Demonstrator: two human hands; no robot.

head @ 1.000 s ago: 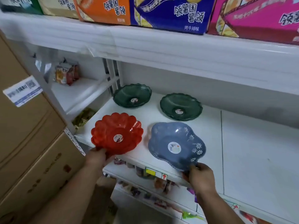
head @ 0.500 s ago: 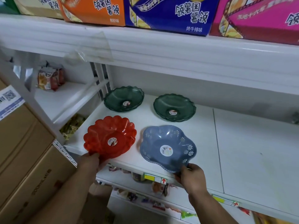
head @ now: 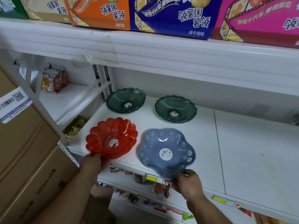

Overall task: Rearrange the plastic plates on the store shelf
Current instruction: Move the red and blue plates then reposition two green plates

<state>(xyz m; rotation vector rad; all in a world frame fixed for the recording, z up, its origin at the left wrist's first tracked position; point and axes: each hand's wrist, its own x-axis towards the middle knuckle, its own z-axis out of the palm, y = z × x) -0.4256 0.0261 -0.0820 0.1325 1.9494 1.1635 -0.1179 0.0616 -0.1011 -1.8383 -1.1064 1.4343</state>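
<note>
"500mL×6" on cardboard box (head: pixel 47 180)

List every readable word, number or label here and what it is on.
"领薯国薯领", "鲜虾味": orange carton
"领薯国薯领", "烤牛排味": blue carton
"乐吧十六年": pink carton
"500mL×6": cardboard box
Plate stickers, price tags, barcode label: unreadable.

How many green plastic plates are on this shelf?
2 spots: one scalloped green plastic plate back left, another back right on the white shelf. Each looks like a stack, so more may be nested.
</note>
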